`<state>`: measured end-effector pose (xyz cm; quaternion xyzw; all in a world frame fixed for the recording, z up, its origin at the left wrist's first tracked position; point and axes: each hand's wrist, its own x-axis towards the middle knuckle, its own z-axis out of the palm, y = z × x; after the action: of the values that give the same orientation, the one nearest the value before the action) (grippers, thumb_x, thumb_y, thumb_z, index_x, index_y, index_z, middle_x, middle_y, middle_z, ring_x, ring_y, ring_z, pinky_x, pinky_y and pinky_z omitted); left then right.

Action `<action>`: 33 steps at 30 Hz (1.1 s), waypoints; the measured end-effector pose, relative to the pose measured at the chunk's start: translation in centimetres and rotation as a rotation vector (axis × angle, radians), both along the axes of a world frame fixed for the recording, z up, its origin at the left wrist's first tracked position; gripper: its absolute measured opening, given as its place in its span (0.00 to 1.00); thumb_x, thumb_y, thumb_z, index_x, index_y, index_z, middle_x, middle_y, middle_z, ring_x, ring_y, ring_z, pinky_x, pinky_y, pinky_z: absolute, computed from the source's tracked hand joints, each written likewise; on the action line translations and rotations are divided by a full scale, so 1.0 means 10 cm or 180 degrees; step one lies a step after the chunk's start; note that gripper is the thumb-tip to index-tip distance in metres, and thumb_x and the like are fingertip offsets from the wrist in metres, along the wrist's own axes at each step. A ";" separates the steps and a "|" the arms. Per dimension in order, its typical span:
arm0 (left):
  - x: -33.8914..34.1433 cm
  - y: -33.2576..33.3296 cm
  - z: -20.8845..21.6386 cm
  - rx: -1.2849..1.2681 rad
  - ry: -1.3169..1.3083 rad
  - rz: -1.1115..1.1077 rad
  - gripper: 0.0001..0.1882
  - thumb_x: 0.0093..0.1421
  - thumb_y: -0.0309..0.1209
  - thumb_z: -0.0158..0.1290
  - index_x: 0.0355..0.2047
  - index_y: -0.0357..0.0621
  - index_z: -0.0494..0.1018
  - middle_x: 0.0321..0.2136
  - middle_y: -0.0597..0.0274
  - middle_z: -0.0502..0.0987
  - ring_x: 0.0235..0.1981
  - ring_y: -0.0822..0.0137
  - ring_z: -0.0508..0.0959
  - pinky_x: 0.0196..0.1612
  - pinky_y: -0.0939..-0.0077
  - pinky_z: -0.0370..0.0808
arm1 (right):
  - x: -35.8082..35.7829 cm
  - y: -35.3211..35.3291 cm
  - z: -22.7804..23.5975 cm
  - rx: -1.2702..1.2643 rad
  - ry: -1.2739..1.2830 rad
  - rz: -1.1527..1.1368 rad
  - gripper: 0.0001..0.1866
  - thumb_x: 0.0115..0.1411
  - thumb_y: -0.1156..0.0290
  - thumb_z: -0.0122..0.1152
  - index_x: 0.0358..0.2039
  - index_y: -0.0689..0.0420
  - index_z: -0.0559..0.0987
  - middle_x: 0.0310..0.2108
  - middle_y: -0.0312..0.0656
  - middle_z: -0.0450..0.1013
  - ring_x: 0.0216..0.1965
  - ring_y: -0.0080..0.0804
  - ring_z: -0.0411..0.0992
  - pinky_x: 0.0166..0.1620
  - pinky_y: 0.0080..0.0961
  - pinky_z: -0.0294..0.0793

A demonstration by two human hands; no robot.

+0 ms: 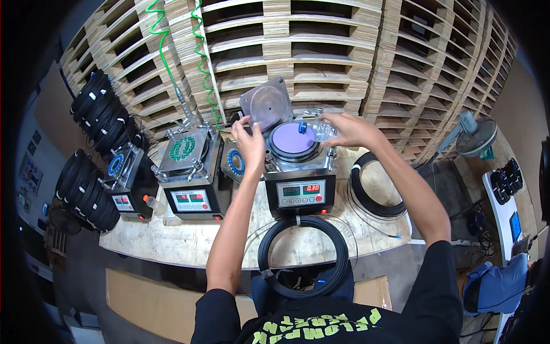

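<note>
My right hand grips a clear plastic bottle with a blue cap, tipped sideways so that the cap points left over a purple round pad. The pad lies on the black-rimmed turntable of a metal polishing machine with a lit red display. Left of the pad, my left hand has its fingers closed at the lower left edge of a clear round cover. Behind that cover a grey square plate stands tilted. The fingertips' exact hold is partly hidden.
Similar machines stand to the left, one bearing a ring of green parts. A black cable coil hangs over the bench's front edge. Another coil lies at right. Pallets rise behind; a fan stands far right.
</note>
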<state>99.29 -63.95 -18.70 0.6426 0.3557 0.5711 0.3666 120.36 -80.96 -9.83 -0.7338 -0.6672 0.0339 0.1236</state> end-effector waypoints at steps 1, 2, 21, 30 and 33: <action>0.01 -0.01 0.00 -0.0143 -0.0064 -0.0063 0.16 0.62 0.25 0.52 0.51 0.39 0.69 0.59 0.44 0.62 0.64 0.48 0.62 0.66 0.60 0.58 | -0.06 0.04 0.06 -0.0405 -0.0209 -0.0036 0.43 0.51 0.44 0.72 0.64 0.49 0.68 0.52 0.54 0.75 0.53 0.51 0.74 0.54 0.42 0.74; 0.06 0.09 -0.14 0.0148 0.0094 -0.0028 0.20 0.62 0.24 0.51 0.55 0.40 0.66 0.62 0.42 0.60 0.65 0.46 0.61 0.67 0.59 0.58 | -0.15 0.03 0.10 -0.0365 -0.0431 -0.0011 0.39 0.52 0.48 0.72 0.61 0.49 0.70 0.44 0.52 0.78 0.50 0.51 0.75 0.50 0.44 0.75; 0.18 -0.07 -0.16 0.0400 0.0294 0.0077 0.39 0.47 0.08 0.40 0.64 0.34 0.57 0.61 0.39 0.62 0.63 0.40 0.64 0.66 0.56 0.59 | -0.86 1.32 0.29 0.0083 -0.3013 0.1349 0.04 0.54 0.70 0.64 0.28 0.49 0.86 0.30 0.37 0.83 0.35 0.35 0.83 0.34 0.31 0.77; 0.24 -0.09 -0.17 0.0434 0.0289 0.0127 0.41 0.48 0.08 0.41 0.66 0.36 0.54 0.62 0.38 0.60 0.63 0.40 0.63 0.66 0.57 0.58 | -0.15 1.36 0.23 -0.1101 -0.2520 0.0734 0.07 0.46 0.66 0.73 0.28 0.49 0.87 0.30 0.39 0.83 0.34 0.36 0.82 0.30 0.36 0.78; 0.15 -0.01 -0.20 0.0409 0.0302 0.0242 0.41 0.48 0.09 0.41 0.66 0.36 0.55 0.61 0.38 0.61 0.63 0.40 0.63 0.66 0.56 0.58 | -0.52 1.07 0.39 -0.0698 -0.2924 0.1194 0.05 0.47 0.66 0.71 0.27 0.48 0.86 0.29 0.39 0.83 0.33 0.37 0.82 0.30 0.36 0.78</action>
<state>100.77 -64.00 -20.72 0.6771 0.3595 0.5752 0.2854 115.18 -70.27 -5.94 -0.5492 -0.7654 -0.2009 -0.2685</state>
